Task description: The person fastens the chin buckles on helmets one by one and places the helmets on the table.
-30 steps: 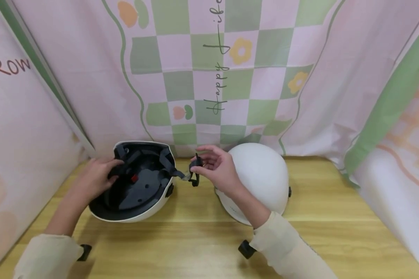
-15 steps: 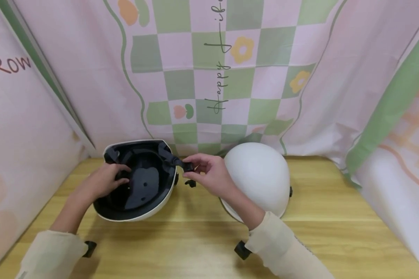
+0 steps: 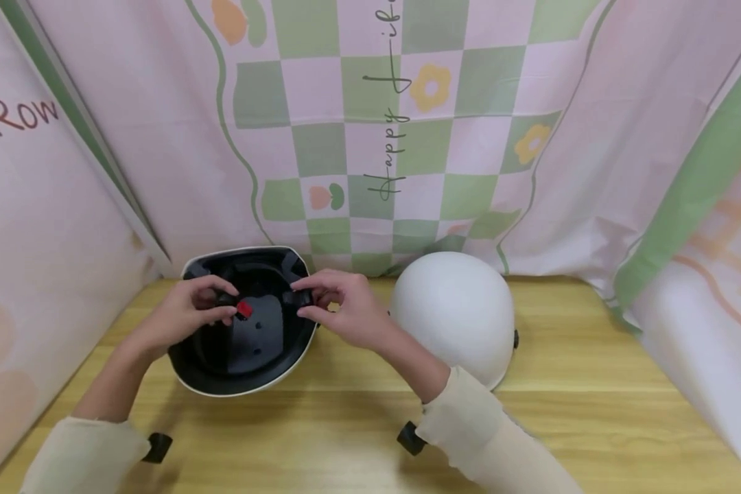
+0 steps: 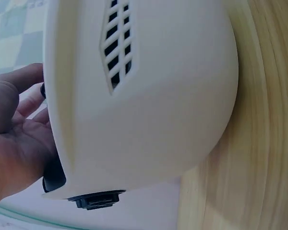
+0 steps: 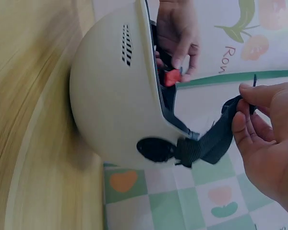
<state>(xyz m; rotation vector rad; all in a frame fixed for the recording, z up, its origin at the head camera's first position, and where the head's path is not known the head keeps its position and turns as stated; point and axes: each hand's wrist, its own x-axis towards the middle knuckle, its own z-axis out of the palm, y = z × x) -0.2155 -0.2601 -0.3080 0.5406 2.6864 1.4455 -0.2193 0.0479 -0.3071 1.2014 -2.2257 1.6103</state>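
An upturned white helmet [image 3: 222, 394] with a black lining sits at the left of the table; its vented shell [image 4: 153, 124] fills the left wrist view. Over its opening, my left hand [image 3: 188, 315] pinches a black buckle with a red part [image 5: 172, 77]. My right hand [image 3: 348, 310] is at the helmet's right rim, holding the end of the black chin strap [image 5: 212, 143] between thumb and fingers. That strap runs up from beside a round black fitting [image 5: 155, 149] on the shell. The two strap ends are apart. Much of the left strap is hidden by my left hand.
A second white helmet [image 3: 457, 315] stands dome up just right of my right hand, on the wooden table [image 3: 593, 384]. A checked, printed cloth [image 3: 370, 151] hangs behind the table, with cloth at both sides. Dark wrist devices [image 3: 411, 438] hang below both cuffs.
My right hand has moved left with the strap end, nearer my left hand. My left hand has shifted right and lifted the red buckle into sight. The upturned helmet has turned slightly.
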